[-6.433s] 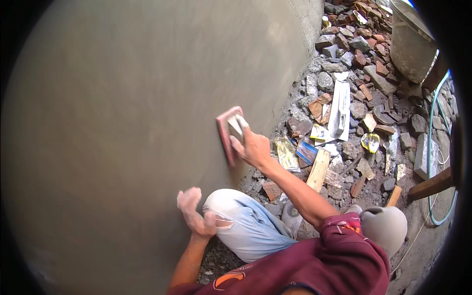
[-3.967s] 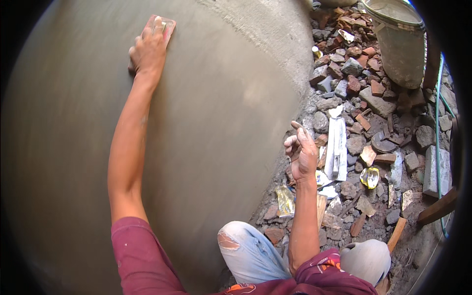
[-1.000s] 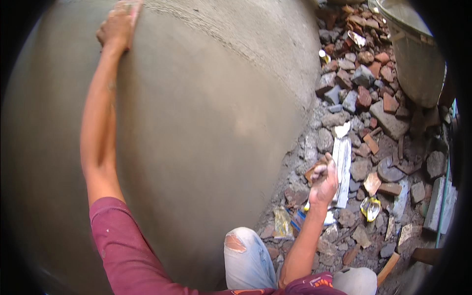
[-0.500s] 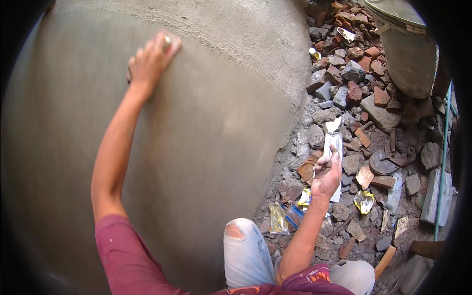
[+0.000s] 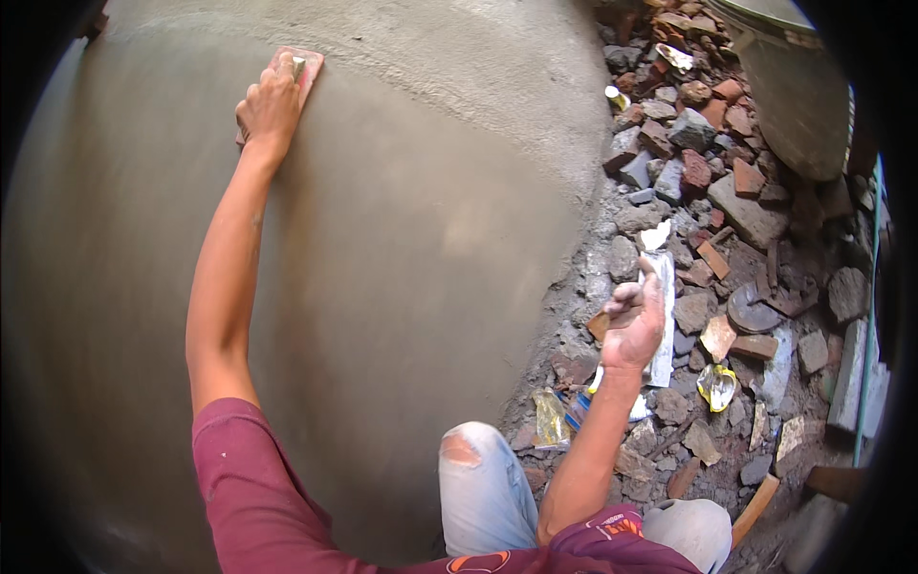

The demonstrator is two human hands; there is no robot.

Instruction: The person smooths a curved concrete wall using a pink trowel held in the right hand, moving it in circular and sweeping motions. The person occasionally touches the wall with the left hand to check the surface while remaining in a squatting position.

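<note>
On grey plaster (image 5: 411, 287), the left hand (image 5: 269, 111) grips a float (image 5: 310, 69), the right hand (image 5: 635, 327) free and half-curled.

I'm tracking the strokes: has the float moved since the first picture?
Yes: the float is now farther left of the rubble, in the left hand.

the left hand (image 5: 269, 113) is on the float (image 5: 310, 65), against the plaster (image 5: 402, 306) at upper left. rubble (image 5: 751, 218) lies right of the plaster; over it is the right hand (image 5: 633, 325), before a strip (image 5: 663, 359). the bucket (image 5: 798, 105) is upper right, the hose (image 5: 874, 287) at far right, a knee (image 5: 486, 469) at bottom centre.
</note>
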